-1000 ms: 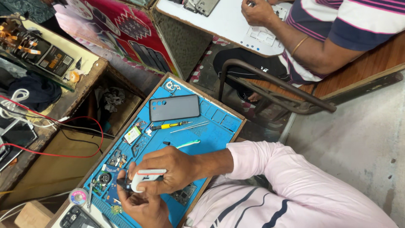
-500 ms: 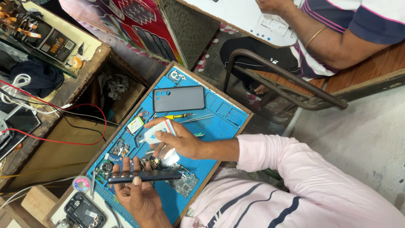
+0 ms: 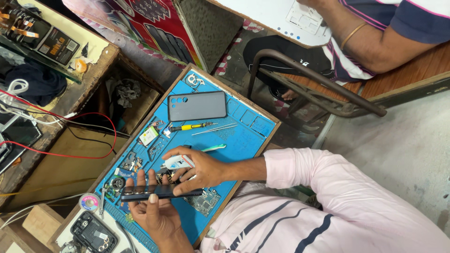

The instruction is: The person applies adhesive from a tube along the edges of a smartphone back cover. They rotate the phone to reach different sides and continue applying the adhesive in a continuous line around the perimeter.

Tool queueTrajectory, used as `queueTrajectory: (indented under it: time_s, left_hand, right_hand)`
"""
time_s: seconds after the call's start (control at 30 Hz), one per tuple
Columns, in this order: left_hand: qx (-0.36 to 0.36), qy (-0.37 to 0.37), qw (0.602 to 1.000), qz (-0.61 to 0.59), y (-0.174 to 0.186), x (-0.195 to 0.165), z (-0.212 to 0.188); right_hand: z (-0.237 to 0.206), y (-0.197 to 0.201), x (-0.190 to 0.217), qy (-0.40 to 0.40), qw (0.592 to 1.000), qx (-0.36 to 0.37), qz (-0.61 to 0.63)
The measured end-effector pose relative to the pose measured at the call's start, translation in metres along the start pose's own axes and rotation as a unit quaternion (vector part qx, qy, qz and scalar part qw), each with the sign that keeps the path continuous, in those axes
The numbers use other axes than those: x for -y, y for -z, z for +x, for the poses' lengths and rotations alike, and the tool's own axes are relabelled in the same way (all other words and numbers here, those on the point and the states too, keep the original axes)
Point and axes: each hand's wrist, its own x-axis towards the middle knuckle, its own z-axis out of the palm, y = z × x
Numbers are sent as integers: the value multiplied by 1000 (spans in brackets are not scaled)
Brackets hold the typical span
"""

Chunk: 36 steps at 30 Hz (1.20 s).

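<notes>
Holding a dark phone [image 3: 159,192] edge-up over the blue mat [image 3: 243,136], the person works close to their chest. The mat lies on a wooden tray [image 3: 154,108] and is the biggest thing here. A grey phone case [image 3: 197,106] lies flat near its far end. Just below the case lie a yellow-handled screwdriver [image 3: 192,126] and thin metal tweezers [image 3: 220,128]. A green circuit board [image 3: 204,200] rests on the mat, just beside the phone.

The left hand [image 3: 157,215] cups the phone from below. Its fingers curl up over the far side and its thumb presses the near side, so the grip is closed tight on the phone. The right hand [image 3: 199,168] holds a small white tube [image 3: 179,162] between thumb and fingers, and is closed on it. Its fingertips also touch the top edge of the phone.

I think the tube is being used along the phone's edge. To do this well, the left hand should keep the phone steady and level. The right hand should move slowly and squeeze only a little, so nothing drips on the board.

The phone sits right under the right hand's fingertips. The tube's tip points left, just above the phone.
</notes>
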Motion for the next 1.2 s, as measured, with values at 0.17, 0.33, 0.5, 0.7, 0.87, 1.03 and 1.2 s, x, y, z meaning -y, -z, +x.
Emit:
queueTrajectory:
  time_s: [0.17, 0.33, 0.5, 0.7, 0.87, 1.03, 1.2]
  left_hand:
    - [2, -12, 1000, 6, 2, -2, -2]
    - [5, -14, 1000, 6, 8, 1, -4]
    - [16, -19, 1000, -14, 8, 2, -2]
    - [49, -30, 998, -39, 23, 4, 3]
    - [59, -30, 998, 13, 42, -16, 9]
    - [96, -50, 994, 34, 49, -41, 14]
    - [78, 18, 996, -35, 70, -56, 20]
  right_hand:
    - [-2, -5, 3, -2, 998, 49, 34]
    - [-1, -6, -4, -27, 994, 70, 76]
    - [2, -6, -10, -14, 994, 82, 70]
    - [7, -6, -29, -41, 996, 66, 33]
    - [21, -8, -40, -45, 994, 68, 77]
    - [25, -22, -37, -21, 994, 75, 74]
    - [26, -32, -36, -26, 994, 82, 72]
